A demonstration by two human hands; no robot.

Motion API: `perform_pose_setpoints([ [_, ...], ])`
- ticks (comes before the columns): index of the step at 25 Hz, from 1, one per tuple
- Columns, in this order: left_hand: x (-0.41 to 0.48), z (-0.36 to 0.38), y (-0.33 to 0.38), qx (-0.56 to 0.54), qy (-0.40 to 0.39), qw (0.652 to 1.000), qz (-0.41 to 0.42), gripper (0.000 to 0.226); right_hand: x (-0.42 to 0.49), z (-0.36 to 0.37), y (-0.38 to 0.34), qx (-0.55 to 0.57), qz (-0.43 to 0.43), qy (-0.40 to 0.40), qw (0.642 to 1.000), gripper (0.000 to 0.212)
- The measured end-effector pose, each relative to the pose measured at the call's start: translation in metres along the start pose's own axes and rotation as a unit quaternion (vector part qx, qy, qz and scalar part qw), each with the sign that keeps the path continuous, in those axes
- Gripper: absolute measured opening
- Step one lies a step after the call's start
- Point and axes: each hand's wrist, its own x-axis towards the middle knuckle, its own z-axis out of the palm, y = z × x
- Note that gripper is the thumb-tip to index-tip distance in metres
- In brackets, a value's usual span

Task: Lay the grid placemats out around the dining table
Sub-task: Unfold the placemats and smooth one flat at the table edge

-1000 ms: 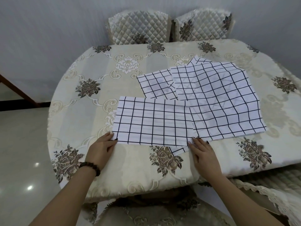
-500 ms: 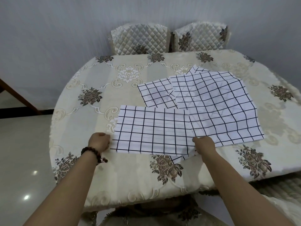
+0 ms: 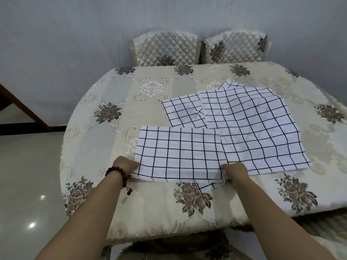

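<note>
Grid placemats, bunched in an overlapping cluster on the near-right part of the bench [image 3: 112,143], none yet set at a seat. The near placemat [image 3: 180,156] lies lengthwise along the front. The large placemat [image 3: 262,132] meets its right end, though which of the two lies on top cannot be told. A smaller placemat [image 3: 182,111] lies behind, tucked partly under the large one. A loose grid corner [image 3: 206,186] pokes out beneath the near placemat's front edge.

The left hand [image 3: 124,165], with a bead bracelet [image 3: 117,172] at the wrist, grips the near placemat's front-left corner. The right hand [image 3: 235,170] grips its front-right corner. The hands are well apart, one at each end, each closed on the fabric.

A second ago both hands lay flat at these corners with fingers spread. They have since curled closed, and the front edge now rides slightly above the floral tablecloth [image 3: 187,212].

Judgement: the grasp is made and the lift barely begun, so this placemat is probably the next one to go to a seat. Its right end may drag the large placemat along. Quilted chair backs [image 3: 165,48] at the far side mark likely places.
</note>
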Motion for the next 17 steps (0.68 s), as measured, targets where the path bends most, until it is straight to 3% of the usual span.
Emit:
perform_pose_setpoints([
  [5,-0.016,-0.002,-0.017,-0.086,0.005,0.996,0.014,0.012,-0.007,-0.013,0.010,0.055,0.008,-0.046,0.997,0.016],
  [8,-0.030,-0.003,-0.036,-0.114,0.000,0.993,0.022,0.012,-0.016,-0.020,0.020,0.098,0.009,-0.047,0.994,0.026],
  [12,-0.042,-0.002,-0.061,-0.146,-0.020,0.989,-0.005,0.010,-0.028,-0.031,0.031,0.120,0.023,-0.072,0.990,0.023],
  [17,-0.061,0.003,-0.079,-0.178,-0.040,0.983,-0.040,0.027,-0.035,-0.038,0.052,0.138,0.041,-0.086,0.986,0.031],
])
